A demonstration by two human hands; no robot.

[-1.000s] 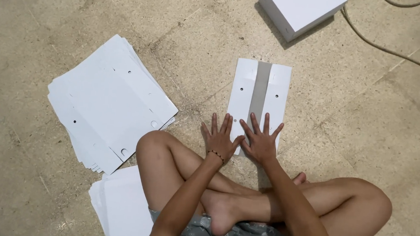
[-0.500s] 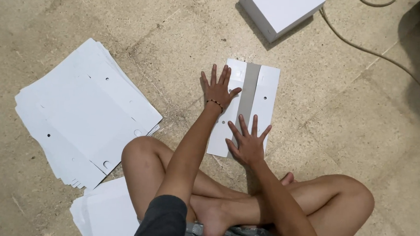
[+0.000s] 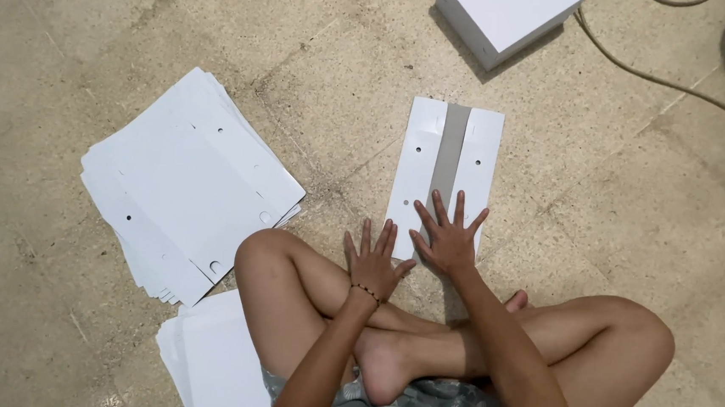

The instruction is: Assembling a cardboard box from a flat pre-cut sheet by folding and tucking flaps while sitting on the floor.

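Nearest me I see crossed bare legs (image 3: 455,337) on the stone floor (image 3: 49,309), with a small stack of white sheets (image 3: 215,363) beside the left knee. My left hand (image 3: 373,264) lies flat with fingers spread, holding nothing, just beside the near corner of a folded white cardboard blank (image 3: 421,161) with a grey strip down its middle; I think it rests on the floor, though the edge is hard to judge. My right hand (image 3: 448,235) presses open-palmed, fingers wide, on the blank's near end. A fanned pile of punched white blanks (image 3: 185,183) lies to the left. Farthest away stands an assembled white box (image 3: 503,18), a cable (image 3: 661,76) trailing past it.
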